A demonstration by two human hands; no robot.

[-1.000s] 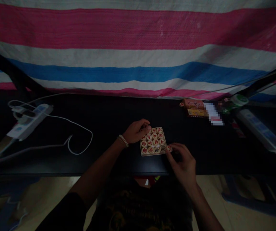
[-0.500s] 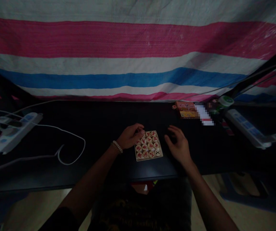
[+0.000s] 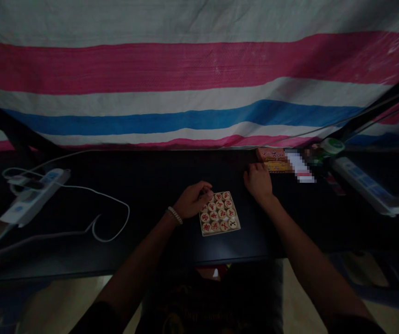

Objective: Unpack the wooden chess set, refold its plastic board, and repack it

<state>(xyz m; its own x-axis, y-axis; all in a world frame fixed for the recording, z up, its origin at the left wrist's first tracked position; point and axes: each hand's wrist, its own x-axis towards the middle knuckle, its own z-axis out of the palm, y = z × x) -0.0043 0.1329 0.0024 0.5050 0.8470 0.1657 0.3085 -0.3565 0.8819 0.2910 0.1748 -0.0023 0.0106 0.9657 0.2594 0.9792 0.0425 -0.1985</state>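
A small square tray (image 3: 203,232) packed with round wooden chess pieces marked in red and black lies on the dark table near its front edge. My left hand (image 3: 194,200), a bead bracelet on its wrist, rests curled against the tray's upper left corner, fingertips on the pieces there. My right hand (image 3: 257,181) is stretched out to the back right, fingers bent down on the table just short of an orange box (image 3: 271,160). Whether those fingers hold anything is hidden in the dim light.
A white power strip (image 3: 34,195) with a looping white cable (image 3: 110,218) lies at the left. Another power strip (image 3: 366,185) and a green-capped bottle (image 3: 331,147) stand at the back right. A striped pink, white and blue tarp (image 3: 199,93) hangs behind the table.
My right hand has left the tray's right edge, where it pinched a piece a second ago, and travelled back and right toward the orange box. The left hand stays at the tray.
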